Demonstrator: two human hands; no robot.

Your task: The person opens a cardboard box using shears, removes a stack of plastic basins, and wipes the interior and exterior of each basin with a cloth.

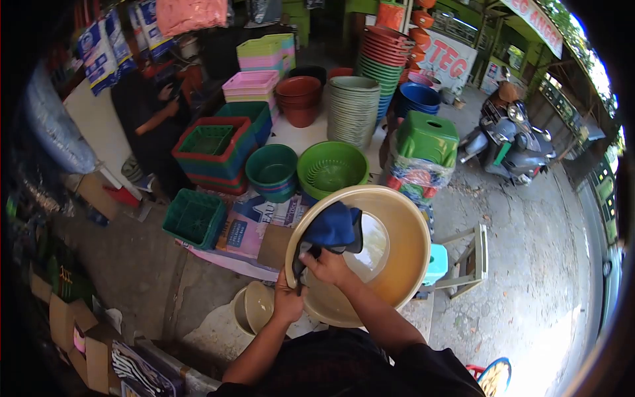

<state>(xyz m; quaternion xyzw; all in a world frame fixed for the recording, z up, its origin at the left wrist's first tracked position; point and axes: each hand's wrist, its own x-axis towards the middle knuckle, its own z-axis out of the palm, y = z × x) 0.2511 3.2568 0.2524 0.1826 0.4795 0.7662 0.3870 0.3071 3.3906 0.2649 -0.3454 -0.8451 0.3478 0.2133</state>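
A large beige plastic basin (403, 264) is held tilted in front of my body, its inside facing up toward me. My left hand (288, 303) is closed at the near left rim of the basin, where the dark edge of the cloth also lies. Inside the left part of the basin, my right hand (329, 268) is closed on a blue cloth (332, 226) with dark edging. The cloth is folded over and bunched against the basin's wall. The fingertips of my right hand are partly hidden by the cloth.
Green tubs (271, 165), a green strainer basin (333, 165) and stacked grey pails (352, 112) stand beyond the basin. A green crate (194, 218) sits left, beige pails (254, 306) lower left. At right are a wooden stool (471, 261) and a motorcycle (512, 142). A person (149, 126) stands left.
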